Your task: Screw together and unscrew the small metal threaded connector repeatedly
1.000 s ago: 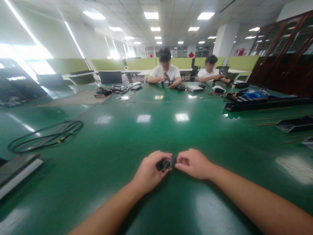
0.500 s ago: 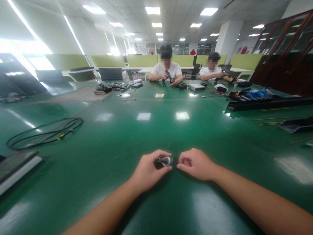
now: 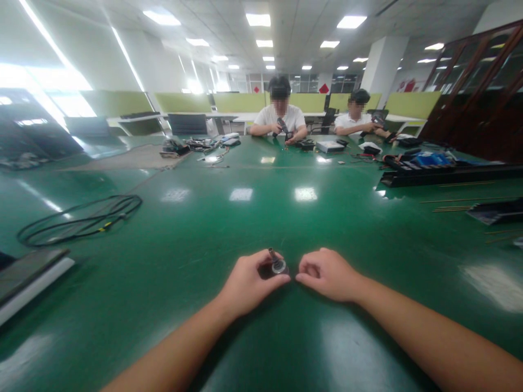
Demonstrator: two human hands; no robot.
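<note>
Just left of the centre of the head view, my left hand (image 3: 251, 283) curls its thumb and fingers around a small round metal part with a thin stem (image 3: 278, 266). The stem points up and leans slightly left, and my fingers partly hide the base. A short gap to the right, my right hand (image 3: 329, 275) rests on the table with its fingers curled in towards the thumb. Nothing shows in that loosely closed hand.
On the green table (image 3: 261, 223), a coiled black cable (image 3: 81, 218) lies left, above a dark flat object with a white edge (image 3: 36, 283). Black rails (image 3: 441, 175) and thin rods (image 3: 453, 208) are right. Two people (image 3: 280, 120) work opposite among parts and tools.
The metal part has tipped in my left hand: its stem pointed towards me and left, and now stands more upright. My right hand keeps its place. The camera view has shifted slightly.
</note>
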